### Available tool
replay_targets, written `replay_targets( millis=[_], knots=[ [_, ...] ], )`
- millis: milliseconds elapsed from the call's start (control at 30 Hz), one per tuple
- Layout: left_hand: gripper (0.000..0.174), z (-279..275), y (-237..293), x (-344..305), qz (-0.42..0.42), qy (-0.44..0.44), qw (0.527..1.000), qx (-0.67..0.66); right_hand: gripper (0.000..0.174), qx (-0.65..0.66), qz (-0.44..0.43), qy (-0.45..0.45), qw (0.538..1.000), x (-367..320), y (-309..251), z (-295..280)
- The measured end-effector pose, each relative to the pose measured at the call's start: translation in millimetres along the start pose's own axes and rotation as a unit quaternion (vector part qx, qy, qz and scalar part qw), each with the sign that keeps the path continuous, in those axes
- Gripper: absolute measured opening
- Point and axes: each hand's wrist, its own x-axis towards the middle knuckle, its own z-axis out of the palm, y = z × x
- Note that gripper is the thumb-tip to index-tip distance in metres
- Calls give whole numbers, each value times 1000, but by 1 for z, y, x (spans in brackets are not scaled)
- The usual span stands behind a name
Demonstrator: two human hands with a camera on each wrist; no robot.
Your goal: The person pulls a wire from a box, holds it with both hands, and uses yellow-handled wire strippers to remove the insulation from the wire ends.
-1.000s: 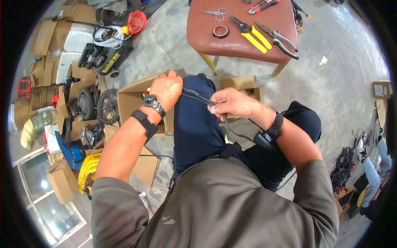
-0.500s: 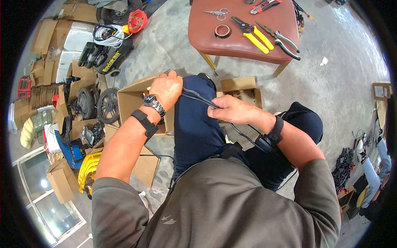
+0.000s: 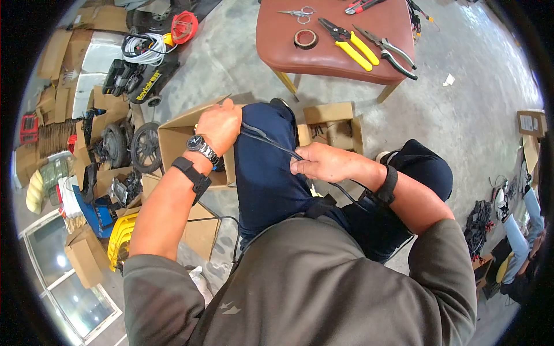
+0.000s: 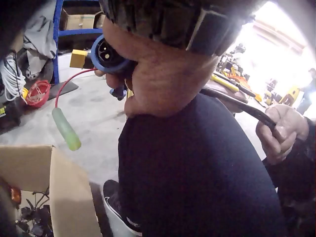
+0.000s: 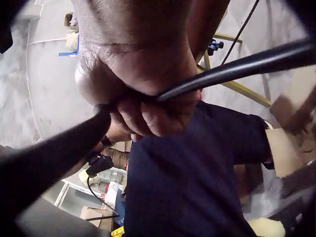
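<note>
My left hand (image 3: 218,127) is raised beside my bent knee, its fingers curled round a blue-ringed round connector (image 4: 105,53) with pins in its face. A yellow plug (image 4: 79,59) sticks out beside the connector, and a red wire (image 4: 69,81) ending in a pale green sleeve (image 4: 67,131) hangs from there. A black cable (image 3: 265,138) runs from the left hand across the thigh to my right hand (image 3: 329,162). The right hand grips the cable, back of the hand up. In the right wrist view the cable (image 5: 242,66) leaves the fist on both sides.
Ahead, a brown padded stool (image 3: 277,55) bears scissors (image 3: 300,13), a tape roll (image 3: 305,38), yellow-handled wire strippers (image 3: 352,46) and pliers (image 3: 386,49). Open cardboard boxes (image 3: 173,155) stand around my leg. Wheels (image 3: 146,148), more boxes and a window frame (image 3: 78,297) crowd the left.
My right hand has turned over, so its back now faces up, and has shifted slightly down and right along the cable. My left hand keeps its hold. The head view has shifted a little.
</note>
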Motion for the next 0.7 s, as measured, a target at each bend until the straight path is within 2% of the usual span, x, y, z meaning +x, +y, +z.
replay_targets(
  millis=[67,467,700],
  knots=[
    [6,-1,-1,-1,-4,-7,1000,5,36,-27,-45,20,998,1,8,3],
    [6,6,-16,-12,-21,-8,1000,-10,31,-140,-55,72,986,-10,5,7],
    [3,4,-17,-15,-34,-10,999,-5,30,-144,-56,77,985,-10,7,5]
  ],
)
